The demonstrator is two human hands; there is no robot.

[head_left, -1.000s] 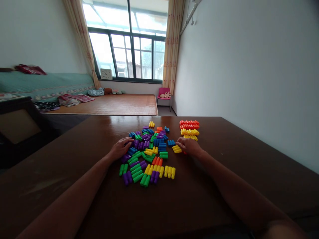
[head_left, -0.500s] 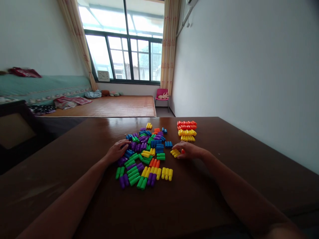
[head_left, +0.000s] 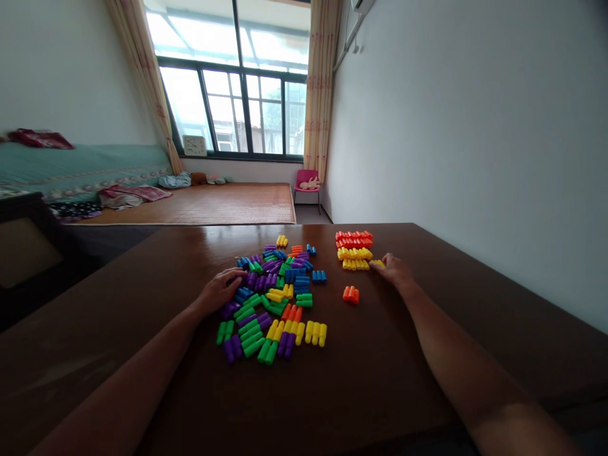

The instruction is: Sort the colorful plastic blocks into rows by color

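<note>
My left hand (head_left: 221,289) rests at the left edge of a loose pile of plastic building blocks, fingers stretched out beside the purple blocks (head_left: 263,282). Each block looks like short tubes joined side by side. On the right, my right hand (head_left: 395,271) pinches a yellow block (head_left: 378,263) at the right end of the yellow rows (head_left: 355,265); its fingers partly cover it. Directly behind lie rows of red-orange blocks (head_left: 354,243). A lone orange block (head_left: 351,294) sits nearer me, left of my right forearm.
Blue (head_left: 319,277), green (head_left: 251,341) and other blocks spread over the middle of the dark brown table (head_left: 380,386). A yellow block (head_left: 316,333) lies at the pile's near right. Past the table's far edge are a bed (head_left: 237,201) and a pink chair (head_left: 308,180).
My right hand has carried the yellow block away from me and rightward to the yellow rows. The orange block that was under that hand now lies uncovered. My left hand has stayed put.
</note>
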